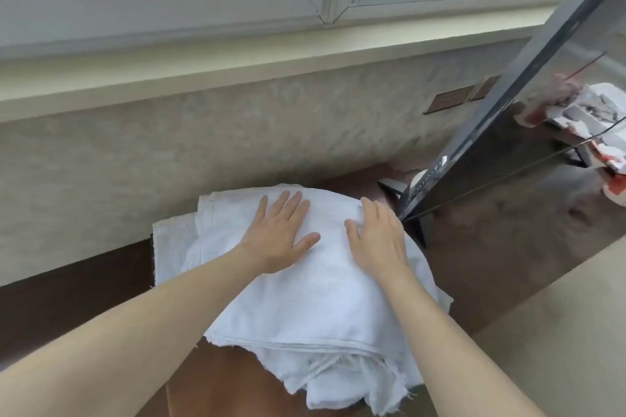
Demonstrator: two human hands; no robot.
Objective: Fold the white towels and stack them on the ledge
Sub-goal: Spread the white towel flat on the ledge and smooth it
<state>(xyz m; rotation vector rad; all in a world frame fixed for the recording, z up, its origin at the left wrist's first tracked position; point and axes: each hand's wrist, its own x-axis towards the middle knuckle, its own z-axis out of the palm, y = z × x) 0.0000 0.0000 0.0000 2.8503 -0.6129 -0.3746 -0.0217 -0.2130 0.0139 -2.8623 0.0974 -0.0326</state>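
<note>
Beneath the window sill (237, 57), a brown ledge (67, 308) bears one heap of white towels (305, 298) (how many I cannot tell). Two hands, left hand (276, 234) and right hand (379, 237), lie flat on it, fingers straight, gripping nothing.

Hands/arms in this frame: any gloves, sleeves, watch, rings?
None visible. Left hand and right hand are bare: no gloves, no rings on the fingers that show. Both forearms are bare from wrist to frame edge, so no sleeves or cuffs in view. No watch, bracelet or strap at either wrist. No markers, tape or cables on them.
</note>
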